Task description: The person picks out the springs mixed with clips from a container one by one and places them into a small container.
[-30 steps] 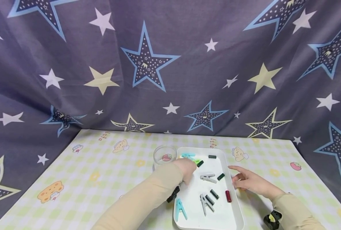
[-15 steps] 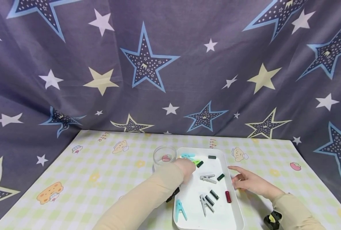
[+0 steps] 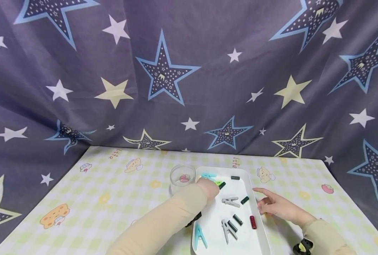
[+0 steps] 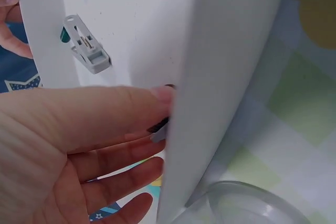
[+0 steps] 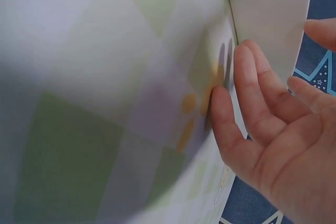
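My left hand (image 3: 209,189) reaches into the left side of a white tray (image 3: 258,244). In the left wrist view, its thumb and forefinger pinch a small dark and grey piece (image 4: 159,131) right at the tray's wall; the fingers hide most of it, so I cannot tell its kind. Beyond the hand lie a light-blue clothespin (image 3: 209,175), a green clip (image 3: 218,182) and a dark spring (image 3: 222,185). My right hand (image 3: 276,205) is at the tray's right side, fingers loosely bent and spread, fingertips close to the outer wall.
A clear round jar (image 3: 182,175) stands left of the tray. Inside the tray are grey clothespins (image 3: 230,202), several dark springs, a red spring (image 3: 253,222) and another light-blue clothespin (image 3: 199,236). A star-patterned curtain (image 3: 189,88) hangs behind the checked tablecloth (image 3: 112,198).
The head view has tilted up slightly, so the scene sits a little lower. Both hands stay almost where they were, the left in the tray and the right beside it.
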Available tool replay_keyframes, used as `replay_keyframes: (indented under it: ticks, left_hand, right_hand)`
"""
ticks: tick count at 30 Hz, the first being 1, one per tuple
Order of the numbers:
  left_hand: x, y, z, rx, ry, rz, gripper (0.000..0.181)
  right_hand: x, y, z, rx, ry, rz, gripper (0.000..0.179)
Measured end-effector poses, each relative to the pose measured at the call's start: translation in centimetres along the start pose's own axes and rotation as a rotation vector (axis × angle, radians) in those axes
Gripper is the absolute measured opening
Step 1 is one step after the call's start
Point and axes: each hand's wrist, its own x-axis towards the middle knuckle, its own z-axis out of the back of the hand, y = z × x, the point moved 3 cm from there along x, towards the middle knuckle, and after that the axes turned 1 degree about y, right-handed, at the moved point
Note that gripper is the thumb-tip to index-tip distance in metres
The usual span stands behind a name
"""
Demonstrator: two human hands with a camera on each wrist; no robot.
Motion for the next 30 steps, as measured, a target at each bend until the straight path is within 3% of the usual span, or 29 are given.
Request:
replay_keyframes:
  ticks: [5, 10, 19, 22, 25, 30]
  left_hand:
    - [-2.7, -0.2, 2.0, -0.01, 0.014, 0.01, 0.021]
    - [-3.0, -0.1, 2.9, -0.049, 0.034, -0.001, 0.024]
    - [-3.0, -0.2, 2.8, -0.029, 0.056, 0.008, 0.023]
    - [-3.0, -0.1, 2.6, -0.085, 0.072, 0.004, 0.024]
    - [-3.0, 0.2, 2.4, -0.203, 0.085, 0.016, 0.025]
    - [-3.3, 0.8, 2.7, -0.322, 0.066, 0.014, 0.028]
  right_hand:
    - [0.0, 0.0, 0.1, -0.004, 0.0, 0.007, 0.074]
    - [0.1, 0.1, 0.3, -0.006, 0.001, 0.015, 0.074]
    - [0.1, -0.2, 0.1, 0.007, 0.011, 0.015, 0.074]
    - [-0.1, -0.4, 0.0, -0.008, 0.001, 0.013, 0.074]
    - [-0.1, -0.4, -0.1, -0.013, -0.009, 0.009, 0.074]
    - [-0.2, -0.3, -0.1, 0.006, 0.009, 0.025, 0.072]
